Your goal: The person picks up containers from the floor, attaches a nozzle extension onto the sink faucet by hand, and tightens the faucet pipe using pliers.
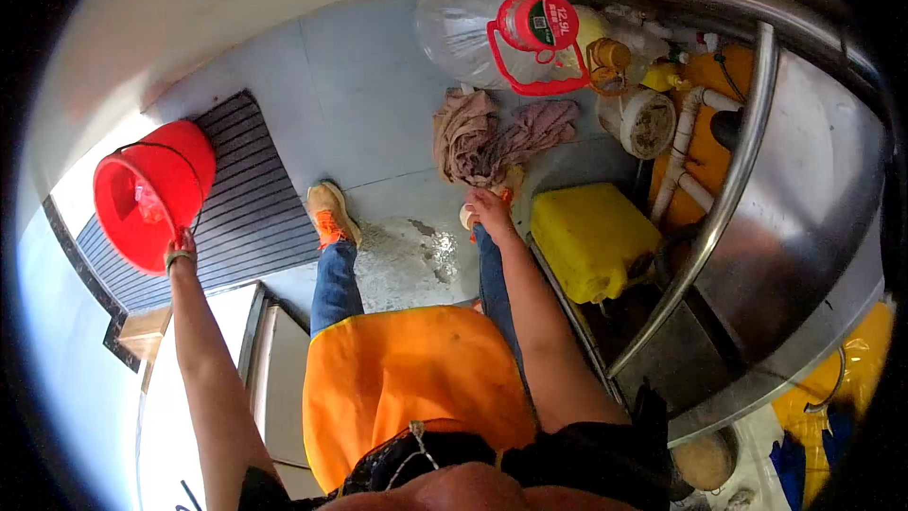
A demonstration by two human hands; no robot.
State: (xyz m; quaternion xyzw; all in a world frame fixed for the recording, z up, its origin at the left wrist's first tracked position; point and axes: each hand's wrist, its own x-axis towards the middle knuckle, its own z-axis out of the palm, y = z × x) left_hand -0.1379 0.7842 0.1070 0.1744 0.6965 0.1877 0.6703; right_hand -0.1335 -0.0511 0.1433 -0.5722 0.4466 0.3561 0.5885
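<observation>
Red, smooth plastic is forming the round bucket (187, 175) at left; from afar I am watching the left hand (180, 248), its fingers clamping on the near rim. The right hand (492, 212) is hanging just nearer than the crumpled cloth (467, 140); whether its fingers are together, I cannot tell.

Right hand (489, 211) is hiding part of the right shoe (466, 219) mid-frame, and the shiny stuff (148, 201) sitting in the red bucket (184, 168) at left is looking too blurry to name. Yellow plastic (859, 350), lower right, is running off the edge.
</observation>
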